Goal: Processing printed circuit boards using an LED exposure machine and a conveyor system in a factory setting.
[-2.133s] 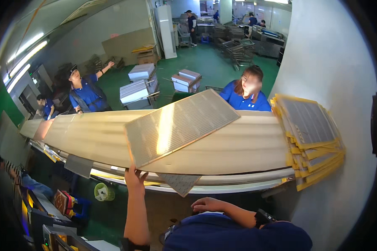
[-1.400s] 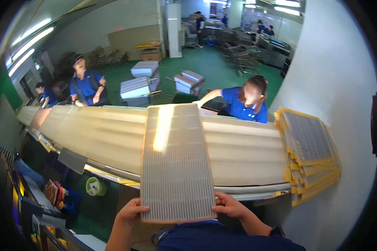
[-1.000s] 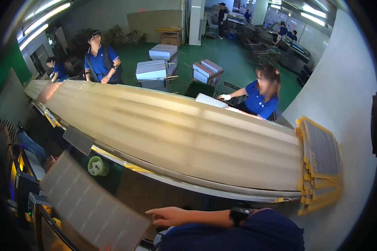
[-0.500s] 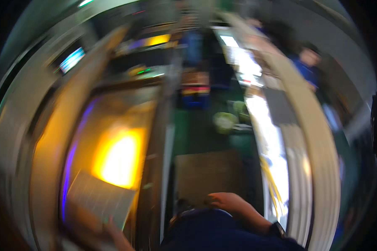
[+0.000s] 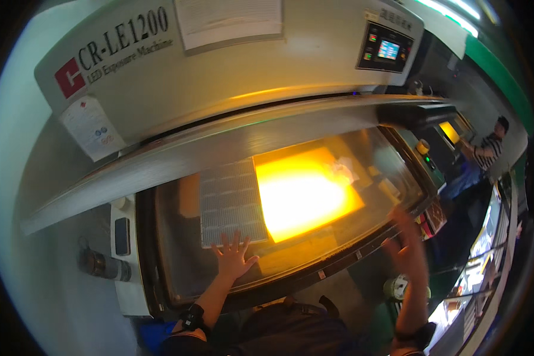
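Observation:
My left hand lies open with fingers spread. Its fingertips rest at the near edge of a grey sheet covered in fine lines and repeated panels. That sheet lies flat on the glass bed of a large exposure machine. Beside it, to the right, a bright yellow lit panel glows. My right hand is raised near the front right edge of the bed, slightly blurred by motion. Its fingers are apart and nothing shows in them.
The machine's long raised lid spans the far side. A phone and a dark bottle are at the left. A control panel is at upper right. A person in a striped shirt stands at the far right.
My view has swung left from the aisle to face the machine. My right hand has moved from near my waist to the bed's right front. The left still touches the sheet.

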Tool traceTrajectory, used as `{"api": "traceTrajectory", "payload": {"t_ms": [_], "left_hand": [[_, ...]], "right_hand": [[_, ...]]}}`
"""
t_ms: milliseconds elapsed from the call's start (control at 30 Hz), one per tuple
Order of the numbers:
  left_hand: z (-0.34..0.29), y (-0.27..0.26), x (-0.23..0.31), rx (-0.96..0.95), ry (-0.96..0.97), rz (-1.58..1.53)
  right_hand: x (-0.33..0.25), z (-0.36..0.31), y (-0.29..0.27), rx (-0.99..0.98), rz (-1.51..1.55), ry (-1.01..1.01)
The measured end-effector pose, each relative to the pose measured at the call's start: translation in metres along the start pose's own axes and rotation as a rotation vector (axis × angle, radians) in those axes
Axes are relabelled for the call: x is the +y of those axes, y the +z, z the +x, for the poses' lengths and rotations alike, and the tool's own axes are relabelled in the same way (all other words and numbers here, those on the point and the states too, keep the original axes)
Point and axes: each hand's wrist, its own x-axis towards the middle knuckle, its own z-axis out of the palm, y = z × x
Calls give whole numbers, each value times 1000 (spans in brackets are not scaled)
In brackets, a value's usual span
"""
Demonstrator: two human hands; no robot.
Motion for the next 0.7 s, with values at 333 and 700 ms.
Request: {"api": "traceTrajectory", "payload": {"t_ms": [333, 700], "left_hand": [[16, -4, 35, 143, -73, -110], [-211, -11, 237, -67, -605, -89]], "right_hand": [[14, 197, -115, 458, -132, -234], [94, 164, -41, 608, -340, -396]]}}
